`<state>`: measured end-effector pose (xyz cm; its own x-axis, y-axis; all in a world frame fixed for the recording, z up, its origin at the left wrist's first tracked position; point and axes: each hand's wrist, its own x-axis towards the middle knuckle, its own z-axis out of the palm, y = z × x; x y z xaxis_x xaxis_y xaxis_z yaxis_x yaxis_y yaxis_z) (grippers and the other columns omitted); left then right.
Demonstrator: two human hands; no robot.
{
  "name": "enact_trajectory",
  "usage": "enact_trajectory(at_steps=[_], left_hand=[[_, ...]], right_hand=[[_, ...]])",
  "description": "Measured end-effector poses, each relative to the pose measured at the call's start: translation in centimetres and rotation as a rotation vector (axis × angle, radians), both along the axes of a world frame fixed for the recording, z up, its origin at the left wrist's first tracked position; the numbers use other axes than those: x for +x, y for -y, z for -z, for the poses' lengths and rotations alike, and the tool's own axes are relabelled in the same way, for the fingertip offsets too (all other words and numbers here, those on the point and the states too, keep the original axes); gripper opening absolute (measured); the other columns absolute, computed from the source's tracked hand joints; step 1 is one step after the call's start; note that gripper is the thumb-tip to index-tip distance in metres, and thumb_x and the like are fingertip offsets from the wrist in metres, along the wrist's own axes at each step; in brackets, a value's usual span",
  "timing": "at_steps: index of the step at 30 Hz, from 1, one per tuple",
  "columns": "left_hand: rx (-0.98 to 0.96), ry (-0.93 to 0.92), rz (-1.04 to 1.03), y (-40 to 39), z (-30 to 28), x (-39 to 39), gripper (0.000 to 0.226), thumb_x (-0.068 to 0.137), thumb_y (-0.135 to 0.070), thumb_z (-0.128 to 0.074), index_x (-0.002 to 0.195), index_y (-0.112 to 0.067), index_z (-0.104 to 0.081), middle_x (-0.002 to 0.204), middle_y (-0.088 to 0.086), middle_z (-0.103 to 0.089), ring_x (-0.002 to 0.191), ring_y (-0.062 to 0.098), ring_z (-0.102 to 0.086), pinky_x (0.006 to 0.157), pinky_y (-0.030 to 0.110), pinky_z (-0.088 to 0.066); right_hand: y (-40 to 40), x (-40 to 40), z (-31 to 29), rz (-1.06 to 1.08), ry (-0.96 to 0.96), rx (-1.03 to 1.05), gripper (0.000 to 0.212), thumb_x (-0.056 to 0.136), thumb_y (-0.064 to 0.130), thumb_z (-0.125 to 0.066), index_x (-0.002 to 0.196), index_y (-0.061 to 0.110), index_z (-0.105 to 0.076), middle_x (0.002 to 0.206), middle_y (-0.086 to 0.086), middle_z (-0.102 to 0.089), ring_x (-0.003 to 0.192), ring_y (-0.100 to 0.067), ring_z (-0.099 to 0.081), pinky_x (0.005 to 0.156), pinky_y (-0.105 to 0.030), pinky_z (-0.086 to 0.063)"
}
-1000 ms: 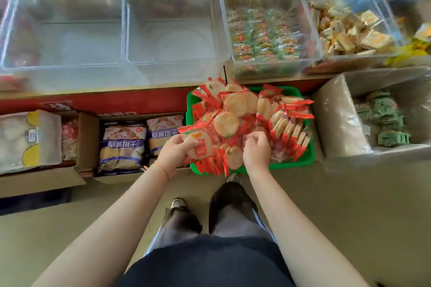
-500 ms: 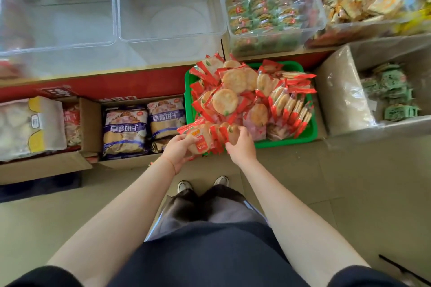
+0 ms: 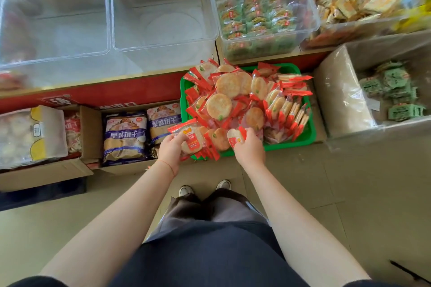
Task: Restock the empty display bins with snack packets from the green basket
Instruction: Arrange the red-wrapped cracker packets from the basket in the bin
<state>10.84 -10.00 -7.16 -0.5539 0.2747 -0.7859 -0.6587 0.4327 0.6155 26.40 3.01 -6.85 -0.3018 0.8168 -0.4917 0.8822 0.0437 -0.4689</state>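
"Where were the snacks, from where you stood?"

"In the shallow green plastic basket on the floor, heaped with red-edged clear packets of round rice crackers. Both hands were at its near edge, so the stock lay right under them. The left hand had its fingers curled round a fanned bunch of those packets at the near left corner, and the right hand pinched a single packet just beside the bunch."

"And the bins?"

"Up and away from the person, on the shelf above the red front board. Two clear plastic bins looked empty: one far to the left, one in the middle. The middle one sat up and slightly left of the basket, so I judged it the shorter reach, and the left hand nearer to it. The bin to its right already held green-wrapped packets."

"Which way did the handful run?"

"The fan ran roughly left to right, across the person's front."
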Motion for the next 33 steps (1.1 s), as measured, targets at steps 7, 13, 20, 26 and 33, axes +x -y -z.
enact_trajectory(at_steps=[7,13,20,26,33], left_hand=[[0.028,0.033,-0.001,-0.6,-1.0,-2.2,0.035,0.072,-0.024,-0.060,0.106,-0.015,-0.062,0.110,0.015,-0.070,0.089,0.029,-0.068,0.078,0.039,-0.054],[0.138,0.080,0.000,2.2,-3.4,-7.6,0.045,0.078,-0.030,-0.060,0.120,-0.013,-0.058,0.103,0.013,-0.071,0.083,0.029,-0.068,0.071,0.039,-0.053],[0.273,-0.058,0.017,9.8,-5.5,-21.3,0.031,0.085,-0.018,-0.072,0.114,-0.010,-0.063,0.102,0.013,-0.073,0.086,0.026,-0.071,0.071,0.040,-0.058],[0.285,-0.222,0.123,18.3,-7.7,-37.0,0.048,0.068,-0.014,-0.085,0.112,-0.004,-0.069,0.106,0.016,-0.073,0.092,0.025,-0.069,0.073,0.031,-0.055],[0.308,-0.179,0.197,20.0,-10.7,-48.9,0.018,0.093,-0.026,-0.064,0.106,-0.015,-0.070,0.089,0.005,-0.074,0.077,0.020,-0.069,0.060,0.030,-0.055]], right_hand=[[-3.3,-0.8,-4.6,0.345,-0.454,-0.394,0.014,0.079,0.014,-0.046,0.068,0.012,-0.037,0.067,-0.006,-0.038,0.064,-0.021,-0.035,0.058,-0.031,-0.026],[-0.8,-7.1,-7.3,0.363,-0.744,-0.739,0.021,0.096,0.026,-0.051,0.080,0.016,-0.059,0.069,0.002,-0.066,0.068,-0.015,-0.062,0.059,-0.028,-0.047],[6.7,-21.9,-8.0,0.163,-0.757,-0.720,0.039,0.083,0.039,-0.069,0.112,0.014,-0.064,0.094,-0.002,-0.073,0.079,-0.015,-0.067,0.060,-0.023,-0.051],[14.6,-37.2,-8.3,0.212,-0.750,-0.620,0.040,0.098,0.049,-0.050,0.098,0.012,-0.064,0.075,-0.018,-0.057,0.038,-0.010,-0.042,0.034,-0.020,-0.021],[18.4,-47.1,-10.7,0.185,-0.756,-0.494,0.036,0.099,0.044,-0.054,0.104,0.010,-0.066,0.077,0.002,-0.069,0.059,-0.005,-0.061,0.055,-0.024,-0.046]])
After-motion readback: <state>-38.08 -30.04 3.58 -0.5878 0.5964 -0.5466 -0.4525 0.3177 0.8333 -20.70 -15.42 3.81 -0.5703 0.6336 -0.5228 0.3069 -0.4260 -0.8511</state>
